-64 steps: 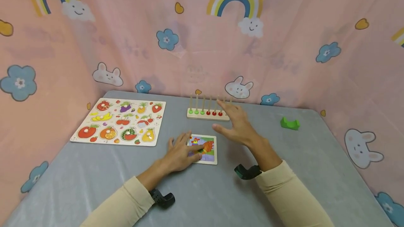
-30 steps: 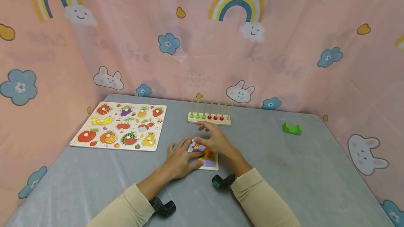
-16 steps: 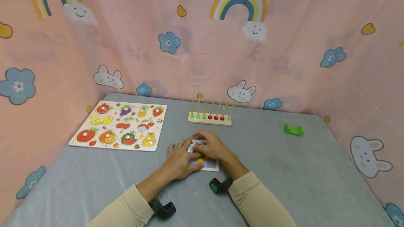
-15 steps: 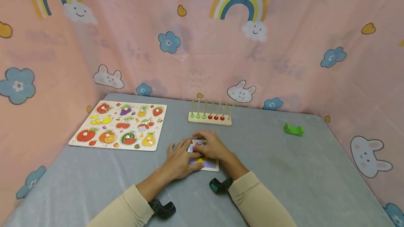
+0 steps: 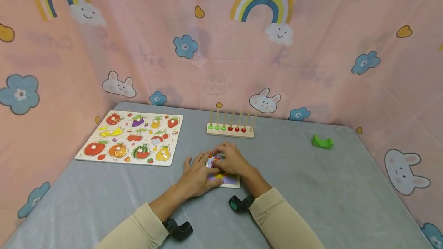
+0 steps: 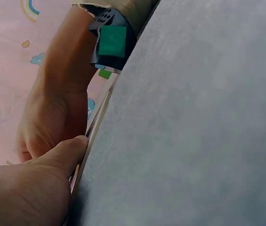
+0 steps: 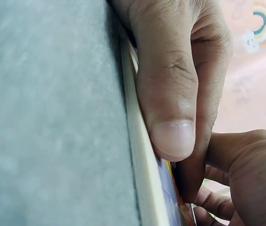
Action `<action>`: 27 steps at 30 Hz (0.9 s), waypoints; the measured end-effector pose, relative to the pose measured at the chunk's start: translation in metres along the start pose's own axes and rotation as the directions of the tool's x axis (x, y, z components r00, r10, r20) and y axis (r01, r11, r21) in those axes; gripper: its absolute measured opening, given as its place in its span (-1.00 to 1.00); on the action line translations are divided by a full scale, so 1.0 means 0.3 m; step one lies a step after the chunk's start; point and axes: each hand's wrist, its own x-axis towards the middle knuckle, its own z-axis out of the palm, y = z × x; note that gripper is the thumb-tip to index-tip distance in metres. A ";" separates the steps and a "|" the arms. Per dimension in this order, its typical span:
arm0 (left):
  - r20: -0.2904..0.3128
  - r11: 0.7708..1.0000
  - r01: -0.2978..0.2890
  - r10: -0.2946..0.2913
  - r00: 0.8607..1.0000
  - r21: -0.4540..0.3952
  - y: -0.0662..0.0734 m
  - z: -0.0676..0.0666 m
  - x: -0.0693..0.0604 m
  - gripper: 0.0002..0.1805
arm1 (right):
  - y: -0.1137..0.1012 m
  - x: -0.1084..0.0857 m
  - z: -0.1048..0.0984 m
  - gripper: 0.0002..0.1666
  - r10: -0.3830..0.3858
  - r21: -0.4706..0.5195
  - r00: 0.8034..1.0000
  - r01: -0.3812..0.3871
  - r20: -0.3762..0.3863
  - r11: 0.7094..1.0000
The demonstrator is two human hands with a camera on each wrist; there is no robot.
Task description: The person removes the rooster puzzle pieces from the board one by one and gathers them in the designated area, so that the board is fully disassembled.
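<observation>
A small square jigsaw puzzle (image 5: 229, 180) with a rooster picture and a pale wooden border lies flat on the table. My left hand (image 5: 195, 178) rests on its left side, fingers spread and mostly straight. Its thumb (image 7: 173, 136) lies along the near border in the right wrist view. From the right, my right hand (image 5: 232, 159) comes over the puzzle's upper part, thumb and index finger curled to its surface in a pinch. The fingers hide much of the picture, and the exact piece under the pinch is not clear. In the left wrist view the right hand (image 6: 53, 117) is beyond the left thumb.
A fruit knob puzzle board (image 5: 121, 160) lies at the left. Behind the hands stands a wooden peg counter (image 5: 230, 132) with green and red beads on upright pegs. A green plastic block (image 5: 322, 142) sits at the right. Grey cloth covers the table (image 5: 311, 187).
My right hand has come left and down from above the table's middle onto the puzzle, its fingers curling in. For the last half second it has barely moved. The left hand has stayed put.
</observation>
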 end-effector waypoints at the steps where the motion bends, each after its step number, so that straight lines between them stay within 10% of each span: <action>1: 0.000 1.000 -0.001 0.001 1.000 0.000 0.000 -0.001 0.000 -0.51 | 0.000 0.000 0.001 -0.81 -0.001 -0.001 1.000 0.001 0.000 1.000; 27: -0.011 1.000 -0.010 0.010 1.000 -0.002 -0.004 0.003 0.001 -0.52 | 0.005 -0.012 0.004 -0.78 -0.092 0.049 0.994 0.094 -0.056 0.994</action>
